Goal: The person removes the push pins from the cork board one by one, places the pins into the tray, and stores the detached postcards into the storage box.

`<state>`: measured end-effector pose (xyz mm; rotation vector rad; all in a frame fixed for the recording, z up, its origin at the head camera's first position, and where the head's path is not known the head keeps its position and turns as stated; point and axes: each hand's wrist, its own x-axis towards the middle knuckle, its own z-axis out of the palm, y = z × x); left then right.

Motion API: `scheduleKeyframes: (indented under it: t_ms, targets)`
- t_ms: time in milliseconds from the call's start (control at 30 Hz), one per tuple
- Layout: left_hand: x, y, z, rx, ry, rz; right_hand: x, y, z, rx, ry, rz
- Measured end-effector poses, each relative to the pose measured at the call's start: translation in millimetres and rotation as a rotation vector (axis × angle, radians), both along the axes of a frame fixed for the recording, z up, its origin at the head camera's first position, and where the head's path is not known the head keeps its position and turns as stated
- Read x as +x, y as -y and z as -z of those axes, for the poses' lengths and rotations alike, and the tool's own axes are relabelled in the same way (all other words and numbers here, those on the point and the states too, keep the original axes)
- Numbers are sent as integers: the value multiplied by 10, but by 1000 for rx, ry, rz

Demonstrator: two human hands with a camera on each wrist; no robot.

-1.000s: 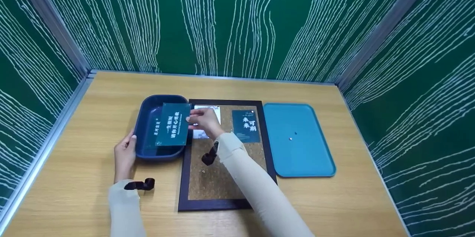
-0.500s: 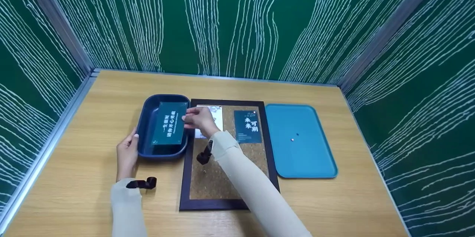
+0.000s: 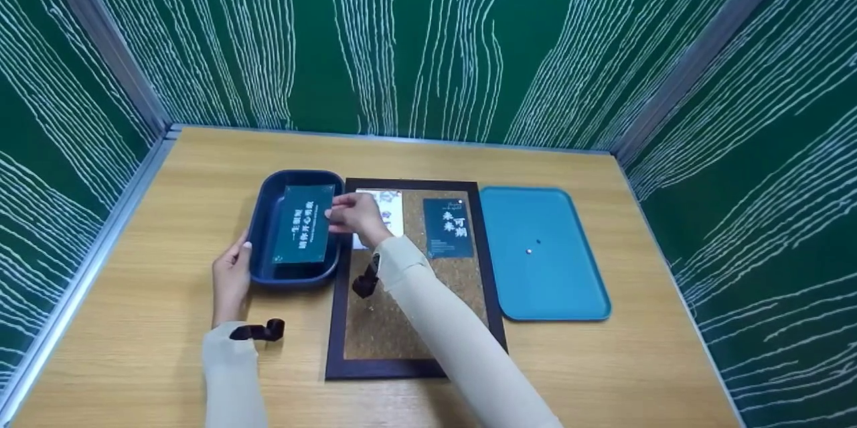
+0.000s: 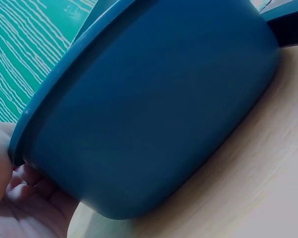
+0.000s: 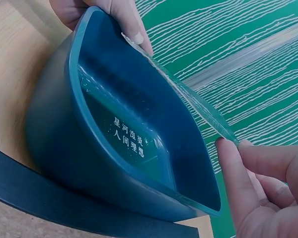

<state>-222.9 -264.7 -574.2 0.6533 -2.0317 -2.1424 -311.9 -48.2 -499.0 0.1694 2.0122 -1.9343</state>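
Note:
My right hand [image 3: 358, 217] pinches the right edge of a dark green card [image 3: 302, 224] with white Chinese lettering, between thumb and fingers. The card hangs over a deep blue plastic basin [image 4: 154, 109]. In the right wrist view it is seen nearly edge-on above the basin's rim. Another green lettered card [image 5: 129, 136] lies on the basin's floor. At the basin's left side my left hand [image 3: 231, 277] holds the rim, thumb on top and fingers curled beneath, as the left wrist view shows.
Beside the basin lies a dark-framed corkboard [image 3: 381, 337]. It bears a white patterned card [image 3: 393, 214], partly behind my right hand, and a green lettered card [image 3: 448, 230] with a small pin at its top corner. A turquoise tray [image 3: 562, 287] with two tiny pin-like pieces lies farther right.
The right hand has shifted slightly left with the green card, which now sits more over the basin's middle. My left hand stays on the basin's rim; the head view has shifted a little.

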Motion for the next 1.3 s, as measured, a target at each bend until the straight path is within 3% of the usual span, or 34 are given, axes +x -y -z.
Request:
scheduleKeyframes:
  t_ms: [167,367,1033,1133,1300]
  targets:
    - [-12,-5,12,-39,-2,11,-3,12,11,-8,-4,-1]
    - [-14,-24,7,-24,-17,3,-20,2,52,-4,-15,-11]
    - [-15,-37,-17,91,-10,3,6,-57,103,66,-17,-21]
    - [-3,-25,-26,29,3,22,2,-82,109,58,-18,-27]
    - [12,31,-34,-215,-9,70,-7,-138,115,49,-31,-44]
